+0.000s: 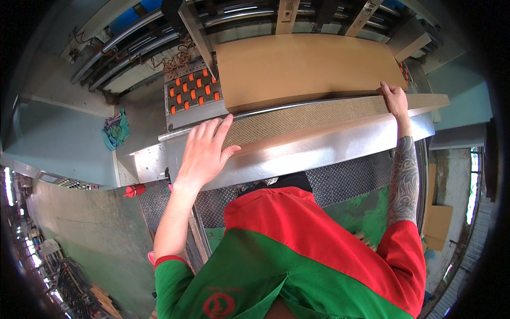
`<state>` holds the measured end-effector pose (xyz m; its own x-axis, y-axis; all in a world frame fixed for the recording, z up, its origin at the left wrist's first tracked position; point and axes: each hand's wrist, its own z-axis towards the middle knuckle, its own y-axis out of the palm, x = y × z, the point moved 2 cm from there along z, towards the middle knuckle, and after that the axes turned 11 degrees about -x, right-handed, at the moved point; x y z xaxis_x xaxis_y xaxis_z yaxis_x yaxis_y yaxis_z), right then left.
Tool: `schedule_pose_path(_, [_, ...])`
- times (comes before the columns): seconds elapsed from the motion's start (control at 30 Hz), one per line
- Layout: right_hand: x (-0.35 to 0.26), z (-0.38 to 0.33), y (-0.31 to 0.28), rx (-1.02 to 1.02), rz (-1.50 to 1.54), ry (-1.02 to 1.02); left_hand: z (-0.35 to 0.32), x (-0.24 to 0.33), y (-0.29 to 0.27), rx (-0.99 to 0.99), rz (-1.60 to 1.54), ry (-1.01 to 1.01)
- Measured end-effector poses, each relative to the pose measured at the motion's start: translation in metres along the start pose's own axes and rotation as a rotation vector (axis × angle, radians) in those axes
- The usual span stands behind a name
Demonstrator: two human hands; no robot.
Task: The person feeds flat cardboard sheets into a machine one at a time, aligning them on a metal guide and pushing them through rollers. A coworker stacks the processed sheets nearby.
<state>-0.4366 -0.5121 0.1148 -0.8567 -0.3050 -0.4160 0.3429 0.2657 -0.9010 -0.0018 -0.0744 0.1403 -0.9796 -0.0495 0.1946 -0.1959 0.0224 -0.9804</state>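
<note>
A long stack of corrugated cardboard sheets [308, 121] stands tilted along the metal front edge of a machine, its fluted edges facing up. My left hand [204, 151] lies against the stack's left end, fingers stretched and thumb apart. Near the right end, my right hand [394, 100] curls its fingers over the far side of the stack; those fingertips are partly hidden. Just beyond lies a wide brown cardboard sheet [308, 64] on the machine bed. Whether more sheets lie beneath it I cannot tell.
Orange rollers [194, 89] sit left of the flat sheet, with metal bars and guides behind. A crumpled teal cloth [116, 130] lies at the left. The polished metal panel [297, 151] runs before me. A red bottle [135, 190] is at lower left, above a green floor [90, 223].
</note>
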Motion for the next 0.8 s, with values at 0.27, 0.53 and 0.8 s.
schedule_pose_path(0.27, [-0.004,0.000,-0.001,-0.001,0.010,0.020,-0.025,-0.029,-0.011,-0.068,-0.205,-0.097])
schedule_pose_path(0.53, [0.012,0.006,0.001,-0.002,-0.049,0.074,-0.061,-0.082,0.027,0.331,-1.642,-0.450])
schedule_pose_path(0.8, [0.013,0.011,0.001,-0.018,-0.033,0.047,-0.067,-0.088,0.031,0.585,-2.312,0.008])
